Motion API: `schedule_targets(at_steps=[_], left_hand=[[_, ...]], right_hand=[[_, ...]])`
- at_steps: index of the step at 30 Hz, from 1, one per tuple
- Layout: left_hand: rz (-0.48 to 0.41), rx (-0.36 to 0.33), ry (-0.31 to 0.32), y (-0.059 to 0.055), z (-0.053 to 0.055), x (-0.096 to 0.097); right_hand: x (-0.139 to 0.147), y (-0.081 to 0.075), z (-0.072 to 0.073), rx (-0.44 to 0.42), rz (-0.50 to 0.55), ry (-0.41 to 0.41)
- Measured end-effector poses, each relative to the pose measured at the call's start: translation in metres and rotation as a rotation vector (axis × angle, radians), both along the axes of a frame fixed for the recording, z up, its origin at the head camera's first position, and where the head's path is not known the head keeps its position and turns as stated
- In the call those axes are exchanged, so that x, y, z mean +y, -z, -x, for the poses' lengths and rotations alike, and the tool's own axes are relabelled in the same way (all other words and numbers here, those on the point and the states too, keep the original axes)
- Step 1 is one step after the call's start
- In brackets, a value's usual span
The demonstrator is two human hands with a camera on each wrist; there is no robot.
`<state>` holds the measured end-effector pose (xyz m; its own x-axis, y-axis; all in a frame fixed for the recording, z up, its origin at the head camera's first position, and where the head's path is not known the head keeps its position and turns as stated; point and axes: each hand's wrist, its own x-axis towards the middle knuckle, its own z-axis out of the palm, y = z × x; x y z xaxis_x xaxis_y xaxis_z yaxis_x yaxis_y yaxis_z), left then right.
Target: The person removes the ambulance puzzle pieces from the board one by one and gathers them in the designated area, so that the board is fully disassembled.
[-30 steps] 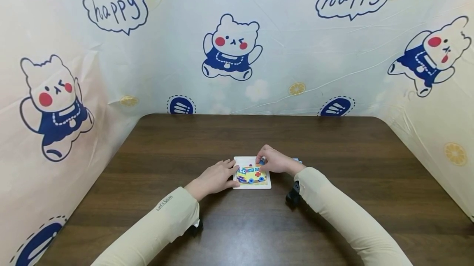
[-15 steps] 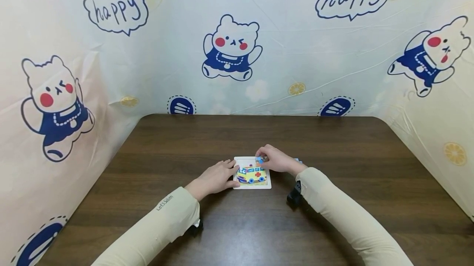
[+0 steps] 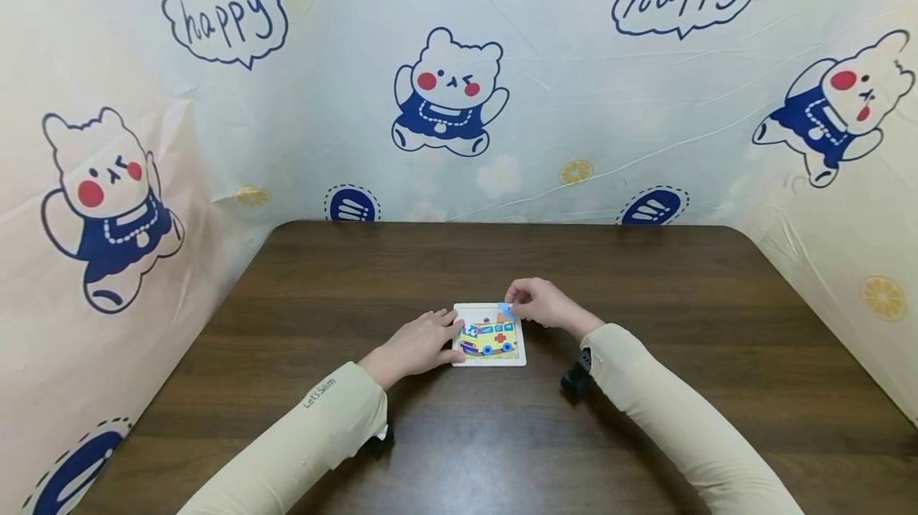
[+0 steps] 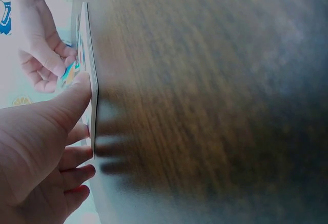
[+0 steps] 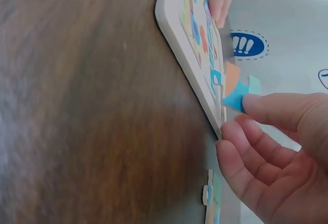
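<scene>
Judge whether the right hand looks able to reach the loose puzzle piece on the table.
Probably yes: the loose puzzle piece lies near the right hand, nothing visible between, though the pinched jigsaw piece may need setting down first.

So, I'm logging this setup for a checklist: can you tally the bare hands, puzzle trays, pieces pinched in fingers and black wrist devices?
Bare hands: 2 (left hand, right hand)
Puzzle tray: 1
Pinched puzzle piece: 1
Black wrist devices: 2 (left device, right device)
Total: 6
</scene>
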<state>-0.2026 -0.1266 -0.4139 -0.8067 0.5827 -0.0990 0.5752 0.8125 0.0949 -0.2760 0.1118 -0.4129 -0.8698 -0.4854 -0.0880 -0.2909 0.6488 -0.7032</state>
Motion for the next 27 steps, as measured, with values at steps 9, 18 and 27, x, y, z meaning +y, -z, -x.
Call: schedule_targets(at_steps=[9,18,27], left_hand=[[0.008,0.002,-0.001,-0.001,0.000,0.001],[0.003,0.005,0.009,-0.003,-0.002,0.001],[0.011,-0.006,-0.011,-0.003,-0.002,0.001]], right_hand=[[0.009,-0.006,-0.001,0.007,0.043,0.040],[0.027,-0.017,0.000,-0.006,0.074,0.083],[0.060,-0.022,0.007,-0.012,0.097,0.106]])
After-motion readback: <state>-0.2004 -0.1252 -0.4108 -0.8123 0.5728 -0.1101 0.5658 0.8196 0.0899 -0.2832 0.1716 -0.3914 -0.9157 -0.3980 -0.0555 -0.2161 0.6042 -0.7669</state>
